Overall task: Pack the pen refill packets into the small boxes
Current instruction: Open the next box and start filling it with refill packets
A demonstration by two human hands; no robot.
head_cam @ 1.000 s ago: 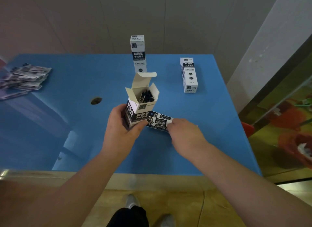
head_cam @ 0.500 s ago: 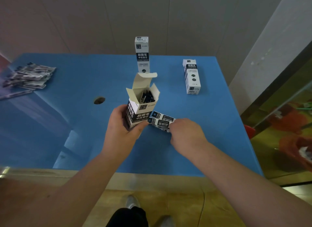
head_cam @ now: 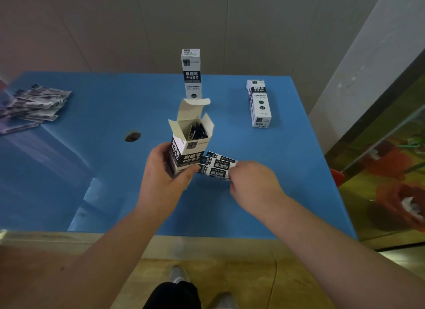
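Observation:
A small black-and-white box (head_cam: 190, 143) stands upright at the middle of the blue table (head_cam: 287, 166), its top flaps open and dark packets showing inside. My left hand (head_cam: 165, 173) grips the box's lower part from the left. Just right of the box, my right hand (head_cam: 253, 182) pinches the near end of a few refill packets (head_cam: 217, 166) that lie low over the table, their far end touching the box. A pile of loose refill packets (head_cam: 34, 104) lies at the far left edge.
A closed box (head_cam: 192, 74) stands upright behind the open one. Another closed box (head_cam: 259, 105) lies flat at the far right. A dark round hole (head_cam: 132, 136) sits in the tabletop left of centre. The table's right edge drops to a patterned floor.
Both hands and the open box stay almost where they were. The packets in my right hand have shifted slightly toward the box.

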